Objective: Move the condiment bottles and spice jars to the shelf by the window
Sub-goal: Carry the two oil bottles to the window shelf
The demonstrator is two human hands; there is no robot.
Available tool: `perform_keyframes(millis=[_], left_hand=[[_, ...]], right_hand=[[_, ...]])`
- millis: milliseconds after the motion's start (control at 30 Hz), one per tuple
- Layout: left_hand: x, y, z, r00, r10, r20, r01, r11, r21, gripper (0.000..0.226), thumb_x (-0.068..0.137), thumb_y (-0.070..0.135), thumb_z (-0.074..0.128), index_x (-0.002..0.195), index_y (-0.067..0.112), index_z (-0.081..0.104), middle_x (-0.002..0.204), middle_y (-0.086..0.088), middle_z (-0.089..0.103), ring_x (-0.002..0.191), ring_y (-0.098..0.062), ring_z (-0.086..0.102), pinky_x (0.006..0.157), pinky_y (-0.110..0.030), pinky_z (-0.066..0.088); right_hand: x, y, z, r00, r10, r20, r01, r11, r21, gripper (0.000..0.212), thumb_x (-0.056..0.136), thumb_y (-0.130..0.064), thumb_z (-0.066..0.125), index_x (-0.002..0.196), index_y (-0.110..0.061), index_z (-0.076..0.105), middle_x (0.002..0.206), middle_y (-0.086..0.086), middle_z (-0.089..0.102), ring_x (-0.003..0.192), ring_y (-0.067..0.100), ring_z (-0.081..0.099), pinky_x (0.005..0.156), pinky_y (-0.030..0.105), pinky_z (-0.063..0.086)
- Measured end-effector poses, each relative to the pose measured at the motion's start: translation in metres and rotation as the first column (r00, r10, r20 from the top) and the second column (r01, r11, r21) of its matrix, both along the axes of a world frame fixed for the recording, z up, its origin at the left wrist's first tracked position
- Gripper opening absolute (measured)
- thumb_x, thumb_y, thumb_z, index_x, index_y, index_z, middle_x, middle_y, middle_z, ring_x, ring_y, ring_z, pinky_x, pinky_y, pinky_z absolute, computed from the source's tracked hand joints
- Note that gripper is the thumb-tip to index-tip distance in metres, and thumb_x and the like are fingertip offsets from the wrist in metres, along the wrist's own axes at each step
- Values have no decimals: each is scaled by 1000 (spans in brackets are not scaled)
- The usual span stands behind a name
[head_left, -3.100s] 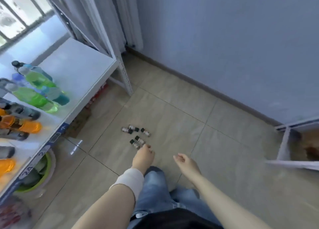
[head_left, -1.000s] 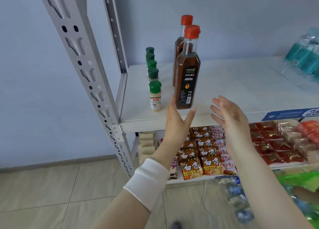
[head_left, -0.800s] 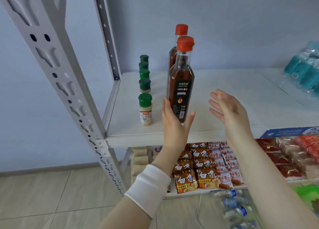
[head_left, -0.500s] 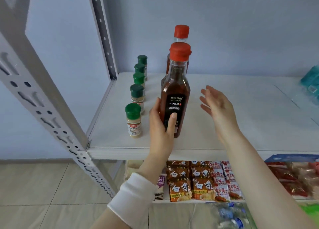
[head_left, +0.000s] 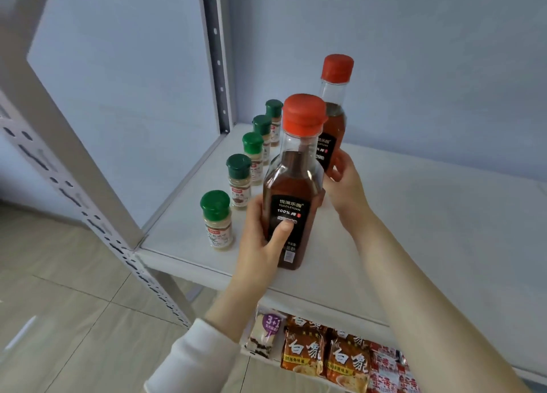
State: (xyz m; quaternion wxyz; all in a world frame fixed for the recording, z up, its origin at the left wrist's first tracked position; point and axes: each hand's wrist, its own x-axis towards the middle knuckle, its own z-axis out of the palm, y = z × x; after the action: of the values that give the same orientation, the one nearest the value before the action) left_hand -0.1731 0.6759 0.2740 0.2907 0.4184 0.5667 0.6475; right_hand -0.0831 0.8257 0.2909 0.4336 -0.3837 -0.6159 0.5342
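Note:
Two dark sauce bottles with red caps stand on a white shelf board point(head_left: 414, 224). My left hand point(head_left: 263, 238) grips the near bottle point(head_left: 293, 185) around its black label, thumb on the front. Behind it, my right hand point(head_left: 344, 182) holds the lower part of the far bottle point(head_left: 334, 120), fingers curled round it. A row of several small spice jars with green lids runs along the shelf's left edge, from the nearest jar point(head_left: 216, 219) back to the farthest jar point(head_left: 273, 117).
A perforated grey upright point(head_left: 97, 224) frames the shelf's left front corner, a second post point(head_left: 217, 55) stands at the back. The lower shelf holds orange snack packets point(head_left: 325, 360). Tiled floor point(head_left: 59, 318) lies to the left. A blue-grey wall is behind.
I turned from jars on the floor to this shelf and moved closer. My left hand closed round the near bottle; my right hand went from hovering open to holding the far bottle.

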Motion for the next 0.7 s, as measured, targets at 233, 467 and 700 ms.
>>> perform_keyframes(millis=[233, 467, 700], left_hand=[[13, -7, 10, 999, 28, -37, -28, 1000, -3, 33, 76, 43, 54, 106, 43, 39, 101, 21, 55, 93, 16, 56, 68, -1, 44], [42, -28, 29, 988, 150, 47, -153, 985, 82, 27, 74, 40, 55, 98, 37, 43, 92, 17, 58, 83, 6, 62, 65, -11, 50], [51, -85, 57, 970, 156, 184, -175, 980, 93, 35, 66, 55, 57, 94, 35, 51, 80, 17, 69, 72, -4, 69, 55, -15, 51]], right_hand=[[7, 2, 1, 1000, 9, -19, -8, 997, 77, 31, 80, -15, 71, 98, -30, 50, 93, -18, 61, 75, -14, 61, 62, 5, 46], [48, -26, 15, 999, 9, -43, -8, 1000, 20, 31, 78, -24, 73, 100, -29, 53, 96, -13, 64, 85, -2, 63, 71, 16, 48], [85, -93, 46, 986, 132, -102, -136, 990, -29, 26, 79, -31, 69, 103, -25, 60, 101, -5, 70, 96, 14, 67, 77, 28, 53]])
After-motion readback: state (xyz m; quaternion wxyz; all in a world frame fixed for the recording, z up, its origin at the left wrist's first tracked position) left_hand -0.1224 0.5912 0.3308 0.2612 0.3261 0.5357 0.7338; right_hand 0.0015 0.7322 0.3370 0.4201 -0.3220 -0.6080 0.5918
